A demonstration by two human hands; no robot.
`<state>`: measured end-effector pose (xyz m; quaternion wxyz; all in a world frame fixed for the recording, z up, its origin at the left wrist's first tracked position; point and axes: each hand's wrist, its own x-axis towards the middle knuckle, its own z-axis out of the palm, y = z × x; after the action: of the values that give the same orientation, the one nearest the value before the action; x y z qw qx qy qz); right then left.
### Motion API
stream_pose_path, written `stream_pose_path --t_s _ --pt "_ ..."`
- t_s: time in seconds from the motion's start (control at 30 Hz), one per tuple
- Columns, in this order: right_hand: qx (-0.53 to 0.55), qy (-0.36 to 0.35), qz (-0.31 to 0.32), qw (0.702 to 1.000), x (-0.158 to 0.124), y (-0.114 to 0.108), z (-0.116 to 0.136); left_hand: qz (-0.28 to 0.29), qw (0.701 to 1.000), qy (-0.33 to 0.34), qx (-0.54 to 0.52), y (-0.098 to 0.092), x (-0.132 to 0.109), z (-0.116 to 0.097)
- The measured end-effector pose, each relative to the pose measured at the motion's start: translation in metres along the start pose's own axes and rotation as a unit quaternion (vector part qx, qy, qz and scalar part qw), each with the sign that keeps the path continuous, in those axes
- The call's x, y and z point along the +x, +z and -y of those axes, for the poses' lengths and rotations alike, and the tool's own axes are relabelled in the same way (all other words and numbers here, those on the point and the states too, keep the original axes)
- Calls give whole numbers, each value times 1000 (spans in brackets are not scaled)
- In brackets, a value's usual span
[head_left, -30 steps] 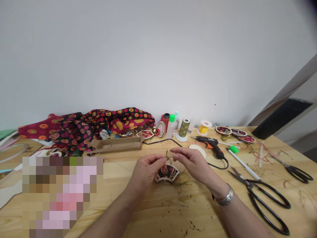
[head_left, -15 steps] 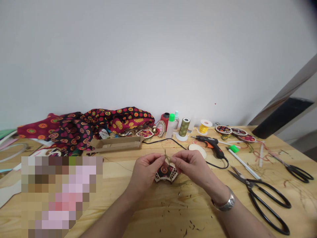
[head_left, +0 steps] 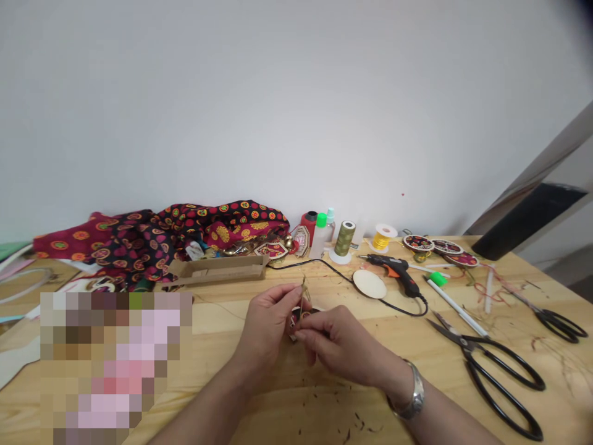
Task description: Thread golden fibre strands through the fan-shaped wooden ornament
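Two bare hands meet over a wooden table point(head_left: 208, 346), working at close quarters on a small ornament point(head_left: 295, 316) and its slender olive cord point(head_left: 303, 289). The fingers of the left hand point(head_left: 271, 321) pinch the cord between thumb and forefinger, its tip poking up just past them and its length running nearly upright, down toward the ornament. The piece itself lies just below those left fingers and to their right, directly behind the fingers of the right hand point(head_left: 331, 340), which curl inward across its front. Whether the right fingers pinch a strand, the ornament's edge or nothing cannot be told from this angle. The left fingers are the nearer to the cord's tip; the right cover more of the ornament, masking its outline and long axis. What shows is dark fabric with red and paler patterning, edged by a pale, light-coloured border; the cord looks thin and pliable, with a loose strand or two standing off beside it. Beyond the right fingers, and apart from them, lies a pale round disc point(head_left: 369, 284); nearer the viewer, dark scraps point(head_left: 356, 417) dot the wood.
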<state>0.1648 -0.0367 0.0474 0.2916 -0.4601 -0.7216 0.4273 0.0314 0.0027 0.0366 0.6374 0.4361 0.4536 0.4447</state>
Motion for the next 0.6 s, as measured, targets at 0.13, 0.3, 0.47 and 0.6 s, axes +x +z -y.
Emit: stream_pose_path --t_s 0.13,0.3,0.47,0.6 --pt "-29 -10 18 999 1 8 -4 6 999 -30 -42 -1 1 2" --pt "-87 -69 30 993 -3 -1 -1 9 995 -52 -86 0 2 -1" --pt "-73 -43 -230 970 -1 -19 -8 7 992 -68 -102 3 1 -3" --pt "121 -18 -310 943 11 -18 -16 8 993 -74 -96 5 -1 -2"
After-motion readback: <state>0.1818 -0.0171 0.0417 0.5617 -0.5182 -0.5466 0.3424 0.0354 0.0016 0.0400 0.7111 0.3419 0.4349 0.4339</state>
